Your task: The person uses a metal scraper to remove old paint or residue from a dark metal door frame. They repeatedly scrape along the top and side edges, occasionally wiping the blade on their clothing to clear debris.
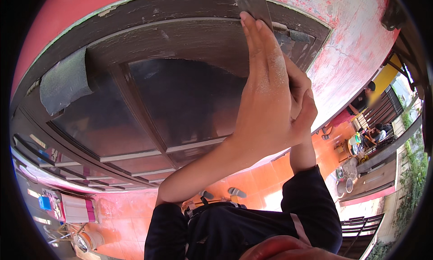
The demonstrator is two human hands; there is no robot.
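A scraper with a flat, dark metal blade (253,6) lies against the top rail of a dark brown wooden window frame (180,37), whose paint looks worn and flaking. My left hand (266,107), dusted with pale powder, presses along the blade with straight fingers held together, its thumb bent at the right. Behind it, my right hand (298,82) is mostly covered; its curled fingers appear closed round the scraper's hidden handle. A grey sheet of sandpaper (67,82) hangs over the frame's left part. A smaller grey piece (300,37) rests near its right corner.
Dark glass panes (180,98) fill the frame below my hands. Around it runs a pink wall (352,48) with patchy paint. Orange tiles (257,181) cover the floor, with sandals (237,192) on them. Other people (361,100) are far right, near buckets (346,185).
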